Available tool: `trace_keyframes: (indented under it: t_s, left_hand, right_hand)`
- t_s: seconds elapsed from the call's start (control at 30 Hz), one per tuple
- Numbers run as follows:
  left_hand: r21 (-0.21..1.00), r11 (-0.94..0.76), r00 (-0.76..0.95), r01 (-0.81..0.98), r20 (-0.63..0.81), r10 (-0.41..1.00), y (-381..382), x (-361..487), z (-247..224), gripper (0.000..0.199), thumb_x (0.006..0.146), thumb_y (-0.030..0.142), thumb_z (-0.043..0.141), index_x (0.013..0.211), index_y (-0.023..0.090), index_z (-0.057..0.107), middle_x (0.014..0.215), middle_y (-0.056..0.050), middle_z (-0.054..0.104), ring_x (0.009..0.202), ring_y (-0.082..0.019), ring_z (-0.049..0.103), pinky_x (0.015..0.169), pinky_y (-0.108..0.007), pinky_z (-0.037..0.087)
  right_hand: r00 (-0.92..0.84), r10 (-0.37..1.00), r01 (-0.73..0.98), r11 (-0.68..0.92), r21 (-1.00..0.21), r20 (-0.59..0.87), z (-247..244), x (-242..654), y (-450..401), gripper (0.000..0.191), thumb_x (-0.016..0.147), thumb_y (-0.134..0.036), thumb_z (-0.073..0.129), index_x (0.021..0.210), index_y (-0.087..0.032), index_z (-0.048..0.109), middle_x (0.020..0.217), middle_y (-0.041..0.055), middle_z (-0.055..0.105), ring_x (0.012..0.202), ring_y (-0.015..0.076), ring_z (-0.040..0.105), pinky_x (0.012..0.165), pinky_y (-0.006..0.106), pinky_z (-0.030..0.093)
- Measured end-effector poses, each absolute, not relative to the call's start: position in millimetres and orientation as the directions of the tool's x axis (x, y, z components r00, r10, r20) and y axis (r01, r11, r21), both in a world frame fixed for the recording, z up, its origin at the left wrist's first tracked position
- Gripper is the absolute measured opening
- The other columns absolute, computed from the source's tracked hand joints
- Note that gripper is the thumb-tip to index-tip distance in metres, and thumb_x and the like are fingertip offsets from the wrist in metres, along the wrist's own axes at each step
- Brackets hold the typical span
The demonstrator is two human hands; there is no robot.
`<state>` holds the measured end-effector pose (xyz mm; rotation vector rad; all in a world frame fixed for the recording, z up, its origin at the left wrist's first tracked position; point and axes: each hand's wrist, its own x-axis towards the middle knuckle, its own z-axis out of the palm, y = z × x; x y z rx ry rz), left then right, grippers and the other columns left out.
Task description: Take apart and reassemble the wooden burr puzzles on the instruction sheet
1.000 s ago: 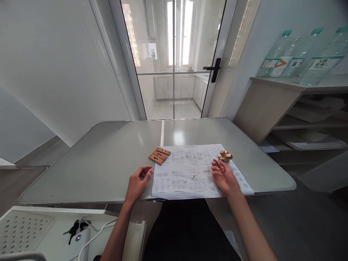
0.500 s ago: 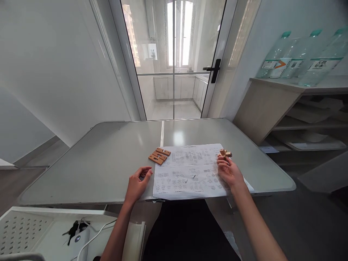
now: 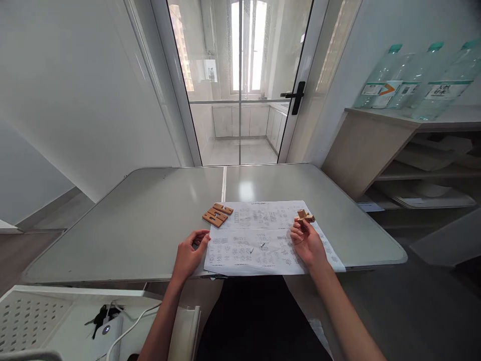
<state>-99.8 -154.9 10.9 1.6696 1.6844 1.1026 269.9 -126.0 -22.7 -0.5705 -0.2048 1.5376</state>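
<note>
A small wooden burr puzzle (image 3: pixel 305 216), its crossed pieces partly assembled, sits in the fingertips of my right hand (image 3: pixel 308 245). That hand rests palm-up on the right part of a printed diagram sheet (image 3: pixel 278 233), its fingers closed around the puzzle's near side and hiding part of it. Several flat, notched and slotted wooden pieces (image 3: pixel 215 217) lie side by side at the sheet's upper left corner. My left hand (image 3: pixel 191 253) lies on the table beside the sheet's left edge, its fingers curled and thumb near the index finger, with nothing visible in them.
The grey table (image 3: pixel 124 225) has its near edge just below the sheet. At lower left stands a white tray (image 3: pixel 71 306) with a white device (image 3: pixel 108 333), cable and keys. Large plastic bottles (image 3: pixel 439 90) stand on a shelf unit (image 3: pixel 376 145) at right. A glass door (image 3: pixel 259 125) is ahead.
The sheet and the flat wooden pieces have shifted slightly left. My right hand has moved left and a little nearer with the burr puzzle. My left hand has stayed put.
</note>
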Motion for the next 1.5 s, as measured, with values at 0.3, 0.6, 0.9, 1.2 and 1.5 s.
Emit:
trace_keyframes:
  t_s: [0.3,0.6,0.9,1.2,1.5]
  left_hand:
    - [0.816,-0.115,-0.246,0.567,0.301,0.921,-170,-86,24,0.039,0.095,0.056,0.056,0.104,0.022,0.072,0.094,-0.004,0.076,0.091,-0.024,0.069,0.091,-0.035,0.053]
    - [0.972,-0.178,0.357,0.155,0.113,0.927,-178,-17,61,0.06,0.097,0.065,0.051,0.137,0.021,0.062,0.138,-0.013,0.067,0.127,-0.032,0.064,0.109,-0.045,0.051]
    - [0.994,-0.048,0.448,-0.101,0.088,0.89,-195,1,58,0.074,0.082,0.062,0.075,0.142,0.021,0.059,0.137,-0.016,0.068,0.133,-0.038,0.06,0.115,-0.052,0.046]
    - [0.979,-0.163,0.377,0.119,0.107,0.92,-197,-9,63,0.063,0.084,0.051,0.079,0.138,0.022,0.061,0.13,-0.011,0.068,0.119,-0.031,0.065,0.107,-0.041,0.049]
    - [0.968,-0.187,0.42,0.165,0.102,0.902,-202,1,61,0.049,0.102,0.056,0.052,0.131,0.018,0.063,0.114,-0.009,0.07,0.105,-0.026,0.064,0.097,-0.037,0.048]
  right_hand:
    - [-0.054,0.989,-0.533,-0.145,-0.834,-0.138,3,230,-167,0.036,0.09,-0.053,0.071,0.096,-0.018,0.064,0.069,-0.0031,0.054,0.049,0.0084,0.043,0.039,0.02,0.033]
    - [-0.446,0.895,-0.305,-0.124,-0.944,0.026,29,186,-199,0.04,0.101,-0.058,0.053,0.092,-0.019,0.058,0.064,-0.0044,0.052,0.051,0.0118,0.049,0.053,0.026,0.043]
    - [-0.536,0.842,-0.335,-0.148,-0.93,0.059,31,182,-210,0.04,0.105,-0.057,0.043,0.093,-0.02,0.054,0.063,-0.0047,0.051,0.051,0.0122,0.048,0.056,0.027,0.042]
    - [-0.276,0.948,0.172,0.212,-0.962,0.159,53,204,-214,0.034,0.105,-0.053,0.05,0.115,-0.023,0.059,0.091,0.0035,0.067,0.071,0.0167,0.06,0.066,0.03,0.05]
    - [-0.268,0.926,0.235,0.33,-0.914,0.266,60,195,-217,0.019,0.106,-0.041,0.053,0.106,-0.024,0.06,0.081,0.0002,0.067,0.069,0.0159,0.06,0.064,0.029,0.048]
